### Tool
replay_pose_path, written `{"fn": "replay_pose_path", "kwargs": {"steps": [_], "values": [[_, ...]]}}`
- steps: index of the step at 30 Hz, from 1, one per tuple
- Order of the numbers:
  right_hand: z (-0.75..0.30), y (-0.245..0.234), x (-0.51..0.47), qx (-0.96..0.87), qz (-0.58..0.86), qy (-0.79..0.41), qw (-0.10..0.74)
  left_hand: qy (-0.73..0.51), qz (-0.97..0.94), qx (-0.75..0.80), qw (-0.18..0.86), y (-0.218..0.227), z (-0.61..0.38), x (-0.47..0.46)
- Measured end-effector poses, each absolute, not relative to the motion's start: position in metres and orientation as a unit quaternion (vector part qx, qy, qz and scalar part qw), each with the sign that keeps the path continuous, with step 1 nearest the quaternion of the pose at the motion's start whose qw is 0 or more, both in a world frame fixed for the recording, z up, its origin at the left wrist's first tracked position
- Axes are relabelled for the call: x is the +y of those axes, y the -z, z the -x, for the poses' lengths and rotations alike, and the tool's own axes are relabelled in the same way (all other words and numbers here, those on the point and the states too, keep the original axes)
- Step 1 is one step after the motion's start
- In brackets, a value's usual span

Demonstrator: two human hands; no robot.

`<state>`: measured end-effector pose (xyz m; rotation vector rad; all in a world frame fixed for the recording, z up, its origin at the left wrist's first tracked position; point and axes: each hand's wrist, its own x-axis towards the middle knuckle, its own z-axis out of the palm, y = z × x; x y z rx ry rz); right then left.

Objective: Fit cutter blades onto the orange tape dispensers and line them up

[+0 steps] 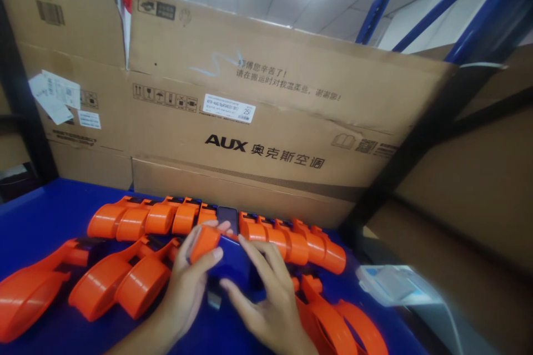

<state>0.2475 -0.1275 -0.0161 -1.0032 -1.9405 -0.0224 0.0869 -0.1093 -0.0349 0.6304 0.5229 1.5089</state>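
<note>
My left hand [189, 274] is closed around the orange end of an orange and dark blue piece [234, 259], thumb lying on its front. From the other side, my right hand [268, 294] grips the blue part between its thumb and fingers. What exactly this piece is, I cannot make out. Just behind it stands a dark flat rectangular object [227, 218], partly covered by my fingers. A small greyish patch [214, 300] shows below the held piece. Nearest to my left forearm lies an orange curved band [144, 283] with a black end.
Several similar orange bands [160, 217] line the back of the blue tabletop [25, 208]; more lie at front left and front right [362, 324]. Behind rises a large cardboard box [266, 122]. A dark rack post [387, 161] and a pale plastic packet [387, 284] are at right.
</note>
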Motion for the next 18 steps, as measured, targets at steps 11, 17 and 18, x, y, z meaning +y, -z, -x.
{"fn": "replay_pose_path", "kwargs": {"steps": [11, 17, 18], "values": [[-0.251, 0.020, -0.118, -0.647, 0.460, -0.297, 0.530, -0.636, -0.309, 0.227, 0.670, 0.044, -0.086, -0.111], [-0.250, 0.025, -0.117, -0.651, 0.451, -0.305, 0.530, -0.643, -0.260, 0.293, 0.658, 0.044, -0.090, -0.108], [-0.252, 0.023, -0.118, -0.672, 0.436, -0.279, 0.530, -0.650, -0.247, 0.295, 0.656, 0.043, -0.089, -0.106]]}}
